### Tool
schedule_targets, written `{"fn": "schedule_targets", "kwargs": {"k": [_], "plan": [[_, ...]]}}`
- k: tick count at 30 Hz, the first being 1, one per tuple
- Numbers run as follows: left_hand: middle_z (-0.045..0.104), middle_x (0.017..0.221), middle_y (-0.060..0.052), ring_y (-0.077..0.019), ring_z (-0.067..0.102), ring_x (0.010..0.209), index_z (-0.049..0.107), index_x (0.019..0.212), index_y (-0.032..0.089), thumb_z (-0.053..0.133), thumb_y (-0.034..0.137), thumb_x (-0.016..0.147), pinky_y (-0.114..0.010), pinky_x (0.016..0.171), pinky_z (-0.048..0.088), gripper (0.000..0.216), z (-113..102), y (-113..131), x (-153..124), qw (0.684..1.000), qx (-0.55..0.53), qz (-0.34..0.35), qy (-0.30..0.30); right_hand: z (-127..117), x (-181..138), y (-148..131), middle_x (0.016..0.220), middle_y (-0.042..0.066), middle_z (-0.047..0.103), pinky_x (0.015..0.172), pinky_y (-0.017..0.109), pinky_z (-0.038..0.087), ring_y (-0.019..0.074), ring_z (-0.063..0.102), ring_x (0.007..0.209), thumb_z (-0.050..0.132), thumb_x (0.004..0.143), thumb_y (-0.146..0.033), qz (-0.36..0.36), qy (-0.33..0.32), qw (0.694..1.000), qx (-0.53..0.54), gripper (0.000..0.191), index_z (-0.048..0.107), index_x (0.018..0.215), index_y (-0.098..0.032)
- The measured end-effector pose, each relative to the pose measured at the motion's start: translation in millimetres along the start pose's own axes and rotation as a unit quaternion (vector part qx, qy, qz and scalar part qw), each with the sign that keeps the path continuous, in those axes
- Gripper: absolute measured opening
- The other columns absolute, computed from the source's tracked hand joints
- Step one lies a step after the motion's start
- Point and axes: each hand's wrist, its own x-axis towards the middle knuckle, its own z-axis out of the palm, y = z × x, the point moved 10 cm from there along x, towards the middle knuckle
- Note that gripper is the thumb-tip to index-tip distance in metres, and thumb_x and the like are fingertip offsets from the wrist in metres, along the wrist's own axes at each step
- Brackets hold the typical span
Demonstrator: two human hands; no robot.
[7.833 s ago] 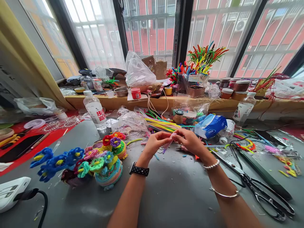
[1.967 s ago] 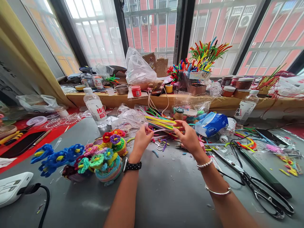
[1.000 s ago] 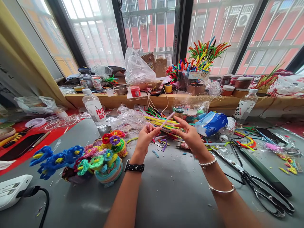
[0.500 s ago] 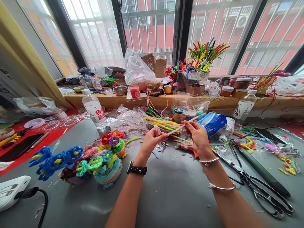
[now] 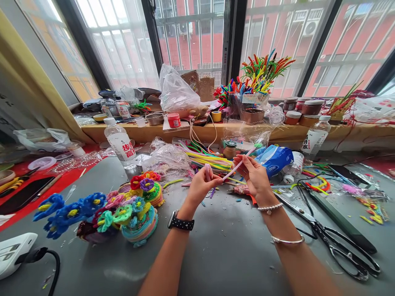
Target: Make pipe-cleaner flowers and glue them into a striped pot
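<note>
Between my hands runs a pale pink pipe cleaner (image 5: pixel 233 171), slanting up to the right above the grey table. My left hand (image 5: pixel 202 183) pinches its lower end, where a bent loop rises by the fingers. My right hand (image 5: pixel 254 174) is closed on the upper part, and the tip sticks out past the fingers. Behind both hands lies a bundle of coloured pipe cleaners (image 5: pixel 210 160), mostly yellow. A hot glue gun (image 5: pixel 242 189) rests beneath my right hand. Small scissors under my left hand are mostly hidden.
Pipe-cleaner flowers (image 5: pixel 74 211) in round pots stand at left. Large scissors (image 5: pixel 317 228) lie at right beside a dark green bar (image 5: pixel 342 224). A water bottle (image 5: pixel 119 139), a blue packet (image 5: pixel 274 159) and a plastic bag (image 5: pixel 168 158) line the back. A white power strip (image 5: pixel 17 253) sits front left.
My left hand has shifted slightly right and down, closer to my right hand. The pipe cleaner now slants more steeply, and my right fingers have loosened a little around it.
</note>
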Motion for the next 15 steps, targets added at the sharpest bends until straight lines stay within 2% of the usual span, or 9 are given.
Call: {"fn": "schedule_targets", "kwargs": {"k": [2,5,9,15], "plan": [[0.061,0.064,0.001,-0.0125,0.057,0.060,0.033,0.063,0.019,0.067,0.025,0.059,-0.024,0.056,0.040,0.035,0.5,-0.5,0.6,1.000,-0.018,0.009,-0.001,4.1,-0.7,1.6,0.067,-0.002,0.066,0.063,0.023,0.050,0.0091,0.060,0.063,0.072,0.053,-0.035,0.012,-0.018,1.000,0.013,0.026,0.066,0.073,-0.018],[0.060,0.065,0.000,-0.0115,0.055,0.061,0.034,0.063,0.019,0.066,0.026,0.061,-0.025,0.059,0.041,0.033,-4.1,3.6,0.6,0.999,-0.008,0.033,0.024,6.2,-2.6,-1.3,0.060,-0.004,0.062,0.061,0.022,0.050,0.0068,0.057,0.054,0.072,0.055,-0.033,0.002,-0.024,0.999,-0.021,0.029,0.066,0.078,-0.018],[0.059,0.066,0.000,-0.0090,0.050,0.059,0.042,0.066,0.017,0.065,0.024,0.063,-0.023,0.060,0.040,0.024,-13.7,10.8,-1.2,0.995,0.036,0.054,0.074,10.3,-5.0,-15.2,0.060,-0.004,0.061,0.056,0.022,0.049,0.0084,0.057,0.055,0.070,0.057,-0.031,-0.072,-0.035,0.992,-0.095,0.031,0.061,0.083,-0.018],[0.059,0.069,0.000,-0.0089,0.050,0.061,0.048,0.068,0.016,0.064,0.023,0.063,-0.022,0.061,0.039,0.019,-12.1,11.8,-0.9,0.995,0.025,0.061,0.070,24.3,-8.3,-23.7,0.063,0.000,0.063,0.054,0.024,0.047,0.0114,0.057,0.056,0.062,0.067,-0.034,-0.141,-0.105,0.954,-0.244,0.022,0.060,0.081,-0.016]]}}
